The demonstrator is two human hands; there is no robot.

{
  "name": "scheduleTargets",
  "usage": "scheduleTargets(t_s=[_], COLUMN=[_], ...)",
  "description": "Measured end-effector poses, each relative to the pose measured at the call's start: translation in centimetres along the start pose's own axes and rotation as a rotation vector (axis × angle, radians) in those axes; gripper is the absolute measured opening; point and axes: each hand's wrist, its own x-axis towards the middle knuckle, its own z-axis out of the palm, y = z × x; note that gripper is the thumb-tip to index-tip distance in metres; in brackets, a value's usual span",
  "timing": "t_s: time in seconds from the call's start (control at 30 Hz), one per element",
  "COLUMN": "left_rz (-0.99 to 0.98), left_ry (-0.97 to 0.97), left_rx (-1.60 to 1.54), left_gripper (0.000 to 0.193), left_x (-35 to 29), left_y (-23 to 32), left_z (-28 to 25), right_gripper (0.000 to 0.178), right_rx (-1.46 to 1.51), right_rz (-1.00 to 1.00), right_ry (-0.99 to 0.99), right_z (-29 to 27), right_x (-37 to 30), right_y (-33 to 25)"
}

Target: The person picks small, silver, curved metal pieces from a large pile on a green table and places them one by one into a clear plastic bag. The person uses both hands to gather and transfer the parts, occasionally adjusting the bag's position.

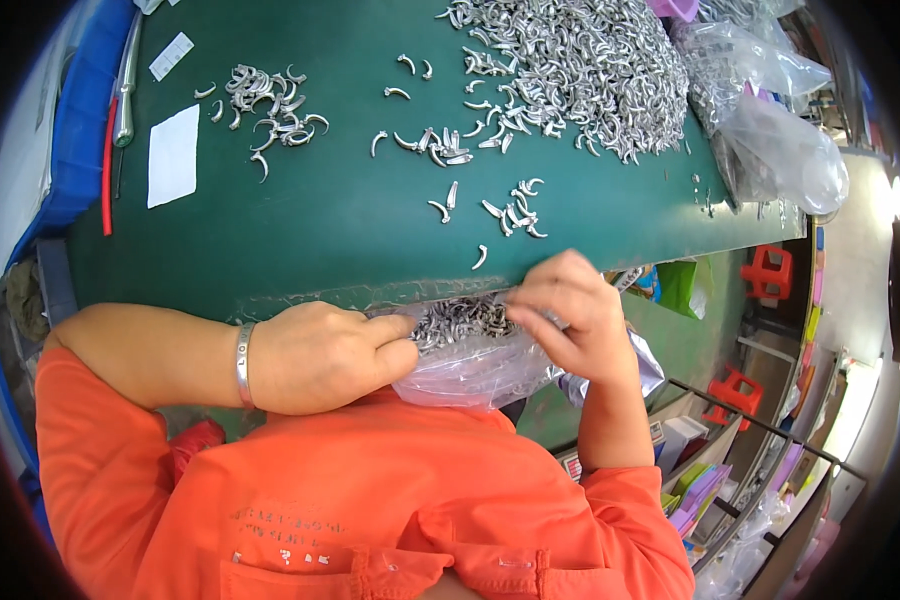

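A clear plastic bag (pixel 470 375) full of small curved silver metal pieces (pixel 462 322) lies open in my lap, against the table's near edge. My left hand (pixel 335 355), with a silver bracelet at the wrist, is closed on the bag's left rim. At the right rim my right hand (pixel 575 318) has its fingers bent and pinched on the plastic; its fingertips are partly blurred. On the table just beyond the bag lie a single curved piece (pixel 481 257) and a small loose group of the same pieces (pixel 517 212).
A large heap of the metal pieces (pixel 610 75) covers the far right of the green table (pixel 340 220), with a smaller pile (pixel 265 105) at left. White paper (pixel 173 157), a red tube (pixel 108 170) and a blue bin (pixel 75 130) are at left. Plastic bags (pixel 785 140) sit right.
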Motion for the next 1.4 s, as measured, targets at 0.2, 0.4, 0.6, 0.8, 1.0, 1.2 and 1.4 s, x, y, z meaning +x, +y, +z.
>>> scheduleTargets(t_s=[0.2, 0.4, 0.6, 0.8, 1.0, 1.2, 1.4], left_rz=[0.009, -0.012, -0.021, -0.004, -0.01, 0.049, -0.038], left_ry=[0.015, -0.02, -0.065, -0.072, 0.004, 0.004, 0.022], left_rx=[-0.037, -0.058, -0.094, -0.117, -0.118, -0.09, -0.157], left_gripper=[0.012, 0.013, 0.013, 0.013, 0.014, 0.011, 0.013], left_x=[0.1, -0.1, -0.2, 0.0, -0.3, 0.9, 0.2], left_y=[-0.2, 0.0, 0.1, -0.4, 0.2, -0.4, 0.1], left_z=[0.1, 0.1, 0.3, 0.1, 0.8, 1.1, 1.0], right_gripper=[0.014, 0.011, 0.012, 0.018, 0.028, 0.035, 0.06], right_rx=[-0.292, 0.106, -0.099, -0.073, -0.259, -0.364, -0.37], right_rz=[0.092, 0.162, -0.29, -0.24, -0.18, 0.008, 0.027], right_ry=[0.332, 0.438, 0.153, 0.122, -0.06, 0.302, 0.151], right_z=[1.6, 1.0, 6.6, 5.6, 0.8, 2.2, 3.2], right_x=[3.0, 5.3, 16.2, 18.0, 8.4, 4.9, 5.8], right_y=[0.6, 1.2, -1.9, -1.3, 0.0, 1.3, 1.2])
